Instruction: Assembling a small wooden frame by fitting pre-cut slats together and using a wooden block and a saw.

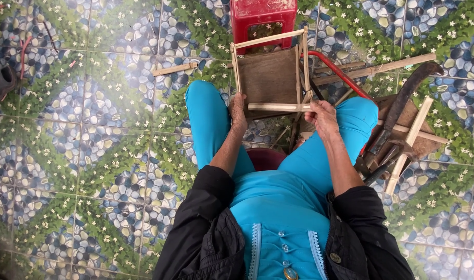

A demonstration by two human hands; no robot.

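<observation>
Two hands grip a small square frame of pale wooden sticks (pixel 270 72) held over the knees. The left hand (pixel 238 111) closes on its lower left corner; the right hand (pixel 322 116) pinches the lower right corner. Beyond the frame stands a red plastic stool (pixel 263 15). A curved dark-bladed knife (pixel 403 106) lies on a wooden block (pixel 410 127) to the right.
</observation>
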